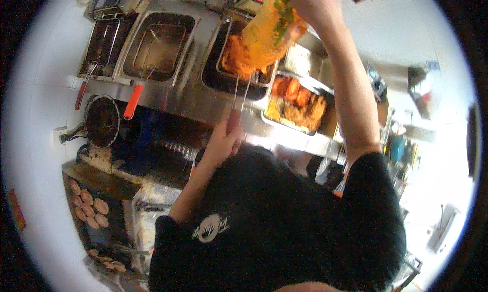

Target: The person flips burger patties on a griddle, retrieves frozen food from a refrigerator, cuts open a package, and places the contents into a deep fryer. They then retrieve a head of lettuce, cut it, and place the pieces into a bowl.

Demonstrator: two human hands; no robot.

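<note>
My left hand [226, 142] is closed around the handle of a wire fry basket [239, 96], which sits in the right fryer well. Above the basket, my right hand [319, 7] grips the upper end of a yellow and green plastic bag [272, 25], tilted with its lower end toward the basket. Orange, lumpy food pieces [236, 58] are heaped in the basket, right at the bag's lower end. I cannot tell whether pieces are still sliding out. The bag covers part of the basket's far side.
To the left stand a second fryer well [160, 45] with a red-handled basket and another basket [103, 40]. A tray of fried food [300, 106] sits right of my fryer. A black pan [101, 120] hangs at left, above a griddle with several round patties [87, 210].
</note>
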